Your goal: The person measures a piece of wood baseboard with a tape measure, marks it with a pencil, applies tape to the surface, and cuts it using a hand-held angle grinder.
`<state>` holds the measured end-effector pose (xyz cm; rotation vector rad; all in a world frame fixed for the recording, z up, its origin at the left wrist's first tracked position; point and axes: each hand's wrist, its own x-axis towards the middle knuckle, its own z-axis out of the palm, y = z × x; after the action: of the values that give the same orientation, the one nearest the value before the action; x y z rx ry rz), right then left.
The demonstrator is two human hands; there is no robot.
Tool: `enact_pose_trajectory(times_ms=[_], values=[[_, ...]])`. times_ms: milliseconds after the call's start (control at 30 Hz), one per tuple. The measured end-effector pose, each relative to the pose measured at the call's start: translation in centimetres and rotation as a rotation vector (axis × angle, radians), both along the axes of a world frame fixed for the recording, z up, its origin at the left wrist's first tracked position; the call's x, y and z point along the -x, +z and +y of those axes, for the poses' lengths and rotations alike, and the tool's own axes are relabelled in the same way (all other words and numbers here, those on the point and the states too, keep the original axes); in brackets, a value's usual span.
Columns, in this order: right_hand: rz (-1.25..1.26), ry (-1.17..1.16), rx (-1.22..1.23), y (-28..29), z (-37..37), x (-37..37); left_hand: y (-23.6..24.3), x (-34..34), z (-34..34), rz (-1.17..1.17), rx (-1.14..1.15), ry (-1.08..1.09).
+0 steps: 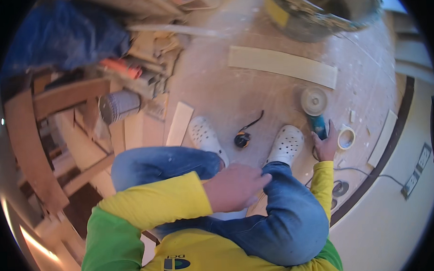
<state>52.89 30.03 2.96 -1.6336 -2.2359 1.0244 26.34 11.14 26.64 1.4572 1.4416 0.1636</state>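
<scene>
On the floor at the right lies an angle grinder [317, 120] with a teal body and a round disc facing up. My right hand [326, 145] is closed round the rear of its body. Over my bent right leg hovers or rests my left hand [237, 186], slightly blurred, its fingers mostly turned under; nothing shows in it. Between my white clogs sits a black and yellow tape measure [242, 139] with a dark strap. A roll of masking tape [346, 137] lies just right of my right hand. Beyond the grinder is a pale wooden board [282, 65].
A large dirty tub [308, 17] stands at the far right. Wooden framing [31, 151], a blue tarp [65, 38], a ribbed container [120, 106] and scrap wood crowd the left. By the right wall run a cord [359, 170], a wood strip [383, 138] and a socket panel [415, 170].
</scene>
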Motion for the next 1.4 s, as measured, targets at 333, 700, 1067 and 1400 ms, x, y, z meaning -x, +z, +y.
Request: enact_pose_trajectory(times_ms=[333, 700, 1067, 1400], values=[[0.396, -0.48, 0.436, 5.1, -7.5, -1.8, 2.8, -1.7, 1.3, 0.201, -0.475, 0.097], [0.752, -0.351, 0.366, 32.4, -9.4, -5.4, 0.9, 0.3, 13.4, 0.164, -0.348, 0.382], [-0.038, -0.118, -0.321, 33.4, -16.4, -5.9, 2.4, -4.2, 4.5, -0.131, -0.415, 0.473], [-0.142, -0.057, -0.348, 33.1, -15.0, -5.5, 6.0, 3.7, -3.4, -0.333, -0.635, 0.939]])
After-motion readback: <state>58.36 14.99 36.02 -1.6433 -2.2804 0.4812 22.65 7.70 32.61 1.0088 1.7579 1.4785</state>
